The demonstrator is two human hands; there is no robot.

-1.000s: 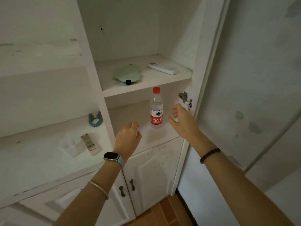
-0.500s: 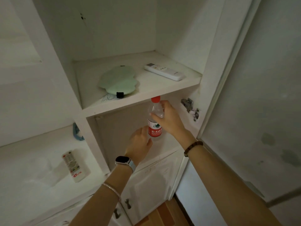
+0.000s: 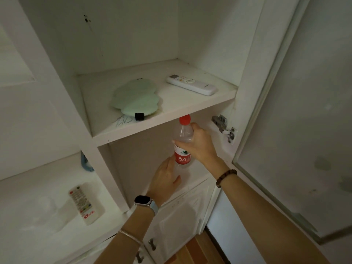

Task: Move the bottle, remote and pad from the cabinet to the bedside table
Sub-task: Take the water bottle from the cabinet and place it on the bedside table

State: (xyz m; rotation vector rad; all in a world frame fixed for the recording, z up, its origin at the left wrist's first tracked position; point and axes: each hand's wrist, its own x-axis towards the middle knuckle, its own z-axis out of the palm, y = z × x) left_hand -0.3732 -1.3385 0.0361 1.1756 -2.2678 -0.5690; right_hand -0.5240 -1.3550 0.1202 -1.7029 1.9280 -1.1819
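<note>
One water bottle (image 3: pixel 183 147), clear with a red cap and red label, stands upright in the lower compartment of the white cabinet (image 3: pixel 245 77), its cap just under the front edge of the upper shelf (image 3: pixel 171 111). The right hand (image 3: pixel 200 144) is wrapped around the bottle's shoulder, fingers closed on it from the three o'clock side. The left hand (image 3: pixel 164 180) sits at the bottle's seven o'clock, down by its base, fingers loosely spread and open, touching or just beside the plastic; I cannot tell which. On the upper shelf lie two things, well apart: one pale green pad (image 3: pixel 135 100) with a small black tab at its six o'clock edge, and one white remote (image 3: pixel 191 85) at the pad's two o'clock, lying flat and slanted. A second remote (image 3: pixel 86 202), white with coloured buttons, lies on the bench (image 3: pixel 34 216) out at eight o'clock from the bottle. The person wears one smartwatch (image 3: pixel 145 202) on the left wrist and one beaded bracelet (image 3: pixel 225 177) on the right. The cabinet door (image 3: pixel 304 121) hangs open at three o'clock.
</note>
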